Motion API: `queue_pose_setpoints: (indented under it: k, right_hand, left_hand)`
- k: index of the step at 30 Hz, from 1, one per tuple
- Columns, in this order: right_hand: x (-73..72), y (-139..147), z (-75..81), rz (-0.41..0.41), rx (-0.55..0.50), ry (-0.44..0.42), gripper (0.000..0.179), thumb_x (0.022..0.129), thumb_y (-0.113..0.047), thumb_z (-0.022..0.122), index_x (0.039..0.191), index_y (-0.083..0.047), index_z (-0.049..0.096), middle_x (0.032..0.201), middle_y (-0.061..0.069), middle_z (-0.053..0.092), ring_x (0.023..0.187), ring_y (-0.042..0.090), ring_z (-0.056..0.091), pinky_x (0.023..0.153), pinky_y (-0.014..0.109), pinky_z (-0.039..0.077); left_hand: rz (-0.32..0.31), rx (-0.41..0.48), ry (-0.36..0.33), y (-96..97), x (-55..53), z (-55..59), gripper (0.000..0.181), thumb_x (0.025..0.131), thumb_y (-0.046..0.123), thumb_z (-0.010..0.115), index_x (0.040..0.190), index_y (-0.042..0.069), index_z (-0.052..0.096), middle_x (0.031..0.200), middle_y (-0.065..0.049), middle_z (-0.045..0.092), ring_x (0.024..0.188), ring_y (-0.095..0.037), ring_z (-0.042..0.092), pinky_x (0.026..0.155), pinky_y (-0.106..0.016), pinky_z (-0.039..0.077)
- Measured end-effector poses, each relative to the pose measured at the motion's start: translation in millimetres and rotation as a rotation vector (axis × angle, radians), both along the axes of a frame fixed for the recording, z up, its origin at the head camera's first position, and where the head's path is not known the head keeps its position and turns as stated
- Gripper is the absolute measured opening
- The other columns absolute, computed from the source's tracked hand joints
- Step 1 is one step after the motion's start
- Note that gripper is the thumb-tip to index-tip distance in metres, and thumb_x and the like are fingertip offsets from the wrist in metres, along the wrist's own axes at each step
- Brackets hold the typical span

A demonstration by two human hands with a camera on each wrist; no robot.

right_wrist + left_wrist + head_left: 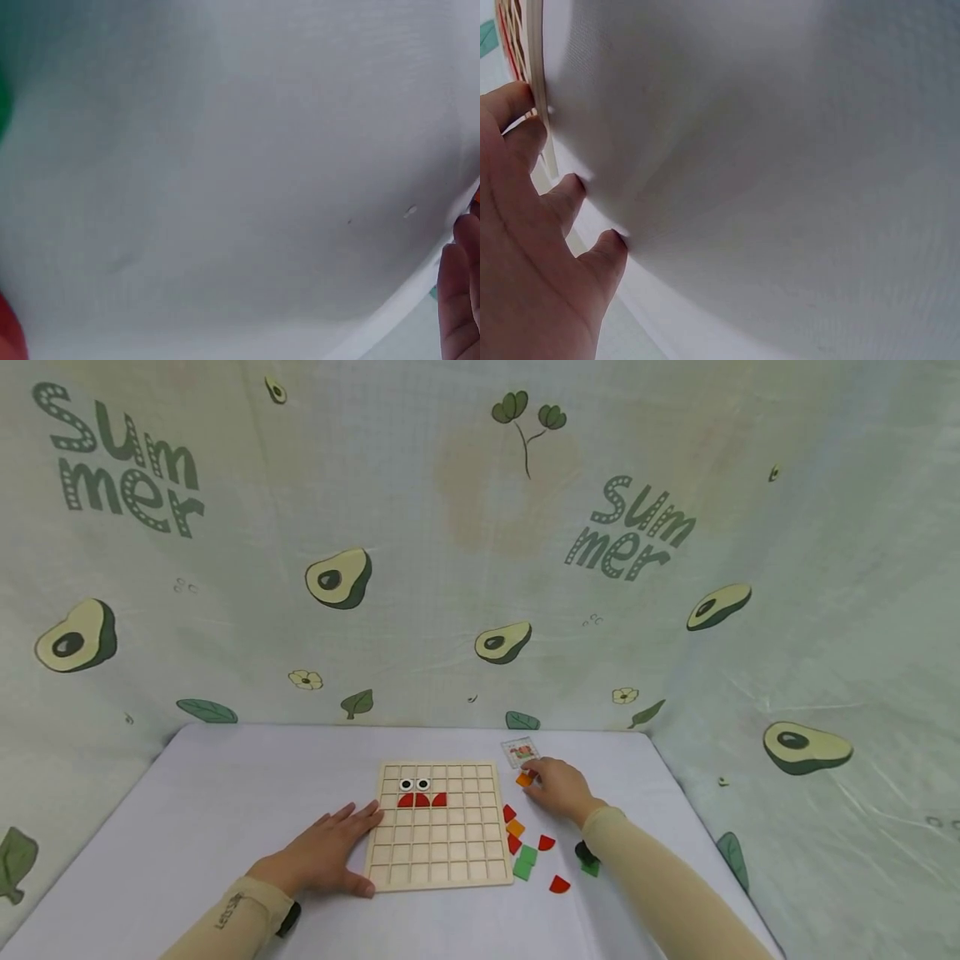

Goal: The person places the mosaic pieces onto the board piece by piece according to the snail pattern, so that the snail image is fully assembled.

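A square wooden grid board (431, 886) lies on the table. On it are two round eye pieces (407, 785) and a row of three red quarter-round pieces (406, 800). My left hand (333, 843) rests at the board's left edge, fingers spread; its fingers (514, 105) touch the rim in the left wrist view. By the picture card (520, 752), my right hand (558, 787) pinches an orange piece (523, 781) between thumb and fingertips. A red piece shows partly under those fingers. The right wrist view shows only a few fingers (457, 292) at its edge.
Right of the board lie loose red pieces (559, 884), another orange piece (515, 828) and green squares (523, 867). A green piece (591, 867) sits partly hidden beneath the right forearm. A printed cloth (420, 543) hangs behind the white table (262, 768).
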State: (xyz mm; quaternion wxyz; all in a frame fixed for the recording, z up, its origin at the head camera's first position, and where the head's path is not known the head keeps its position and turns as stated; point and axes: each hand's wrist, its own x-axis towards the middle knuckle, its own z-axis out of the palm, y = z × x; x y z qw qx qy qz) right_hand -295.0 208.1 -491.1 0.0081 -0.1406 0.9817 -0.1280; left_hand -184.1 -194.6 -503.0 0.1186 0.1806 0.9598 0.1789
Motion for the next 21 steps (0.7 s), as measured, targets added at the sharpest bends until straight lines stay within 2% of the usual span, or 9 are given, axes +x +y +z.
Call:
queue_pose_setpoints:
  k: [4, 13, 21]
  right_hand:
    - [0.4, -1.5, -0.5, -0.020, 0.001, 0.008, 0.040, 0.088, -0.028, 0.079, 0.124, -0.016, 0.070, 0.104, -0.002, 0.067, 0.086, 0.016, 0.057, 0.087, 0.038, 0.055]
    - [-3.0, 1.8, -5.4, -0.009, 0.016, 0.021, 0.033, 0.088, -0.021, 0.077, 0.121, -0.017, 0.073, 0.108, -0.002, 0.069, 0.090, 0.017, 0.059, 0.092, 0.041, 0.054]
    - [-2.1, 1.4, -1.7, 0.001, 0.031, -0.001, 0.033, 0.088, -0.019, 0.076, 0.121, -0.017, 0.073, 0.112, 0.001, 0.069, 0.096, 0.020, 0.061, 0.096, 0.044, 0.052]
  left_hand:
    - [-0.006, -0.001, 0.007, -0.6, 0.9, 1.3, 0.114, 0.059, 0.066, 0.085, 0.151, 0.013, 0.044, 0.160, -0.004, 0.033, 0.146, -0.040, 0.025, 0.115, -0.063, 0.022]
    - [-0.023, 0.008, 0.015, -1.0, -0.9, 0.1, 0.114, 0.059, 0.066, 0.085, 0.151, 0.012, 0.044, 0.160, -0.007, 0.033, 0.145, -0.042, 0.026, 0.114, -0.064, 0.022]
    - [-0.033, 0.022, 0.015, -2.2, 1.0, 0.4, 0.114, 0.060, 0.066, 0.084, 0.151, 0.010, 0.044, 0.159, -0.008, 0.033, 0.144, -0.043, 0.026, 0.113, -0.066, 0.023]
